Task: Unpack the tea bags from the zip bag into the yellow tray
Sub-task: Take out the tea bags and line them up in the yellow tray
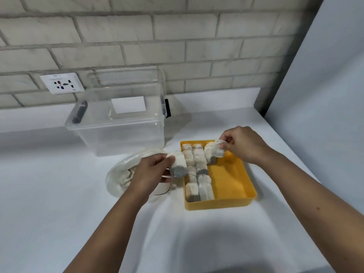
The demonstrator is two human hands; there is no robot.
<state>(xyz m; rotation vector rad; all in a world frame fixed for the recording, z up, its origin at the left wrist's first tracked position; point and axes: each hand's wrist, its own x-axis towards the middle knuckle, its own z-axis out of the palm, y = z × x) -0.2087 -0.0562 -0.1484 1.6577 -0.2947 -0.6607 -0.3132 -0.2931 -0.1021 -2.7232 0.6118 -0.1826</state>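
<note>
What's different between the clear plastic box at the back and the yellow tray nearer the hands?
The clear plastic box is see-through with tall walls; the yellow tray is opaque and shallow. The box looks empty, while the tray holds rows of tea bags along its left side. The box has dark latches at its ends; the tray has none. Both are rectangular and stand on the white counter.

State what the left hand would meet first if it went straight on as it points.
Likely the rows of tea bags in the yellow tray, though the left hand may pass above them.
</note>
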